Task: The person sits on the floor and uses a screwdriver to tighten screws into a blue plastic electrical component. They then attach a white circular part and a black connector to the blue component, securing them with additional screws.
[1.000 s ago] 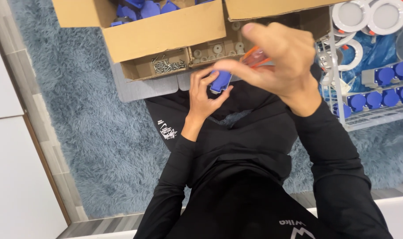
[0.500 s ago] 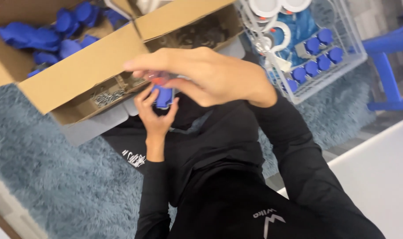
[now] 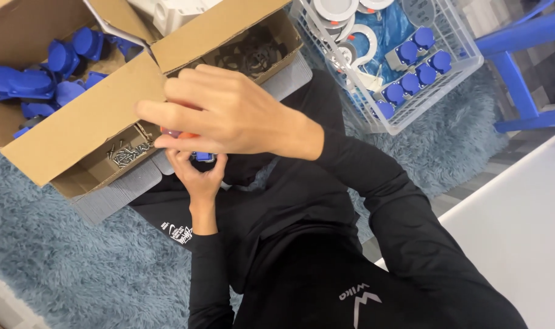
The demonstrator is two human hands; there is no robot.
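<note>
My left hand (image 3: 199, 176) is closed around a small blue plastic part (image 3: 204, 156), mostly hidden under my other hand. My right hand (image 3: 222, 109) hovers just above it, fingers curled around an orange-handled tool (image 3: 179, 133) of which only a sliver shows. Both hands are held over my lap, right in front of a cardboard box flap (image 3: 88, 122). I wear black long sleeves.
An open cardboard box holds several blue parts (image 3: 46, 67). A small compartment holds loose screws (image 3: 128, 152). A white wire basket (image 3: 454, 79) at the upper right carries blue sockets and white rings. Blue shaggy rug (image 3: 58, 262) below, blue chair (image 3: 521, 55) and white surface (image 3: 521, 225) at right.
The view has swung and tilted, so the box now lies upper left and the basket upper right. My hands stay together on the blue part, right hand now covering more of it.
</note>
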